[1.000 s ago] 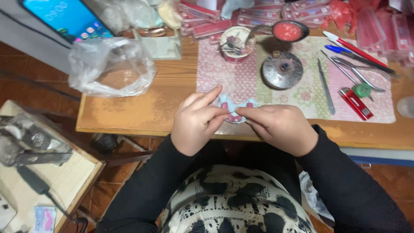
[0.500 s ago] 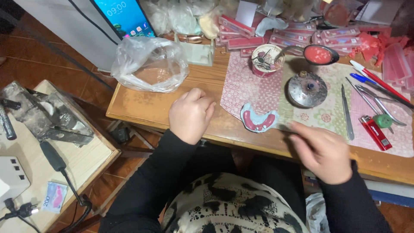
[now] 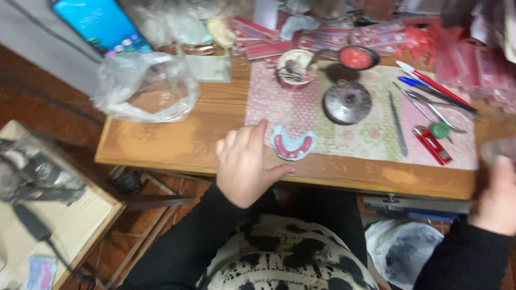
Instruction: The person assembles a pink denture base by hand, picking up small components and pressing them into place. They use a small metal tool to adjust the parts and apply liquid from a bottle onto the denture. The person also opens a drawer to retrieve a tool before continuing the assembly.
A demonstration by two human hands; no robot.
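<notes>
Wooden workbench (image 3: 177, 142), cluttered along its far edge, carries a pink patterned mat (image 3: 301, 107) on which a horseshoe-shaped dental cast (image 3: 292, 146) with red wax rim now lies alone, near the front edge. A second ago both hands were closed together over this cast; since then they have parted, so the piece has been set down and is no longer held. The left hand (image 3: 244, 166) rests at the bench edge just beside the cast, fingers loosely spread and empty, thumb pointing toward it without clear contact. The right hand (image 3: 497, 198) has swung well away to the far right, beside a clear glass-like object (image 3: 497, 149) (blurred; whether it grips this I cannot tell). A round metal lid (image 3: 347, 101), tweezers (image 3: 438, 107) and a red-filled bowl (image 3: 356, 57) sit further back on the mat.
</notes>
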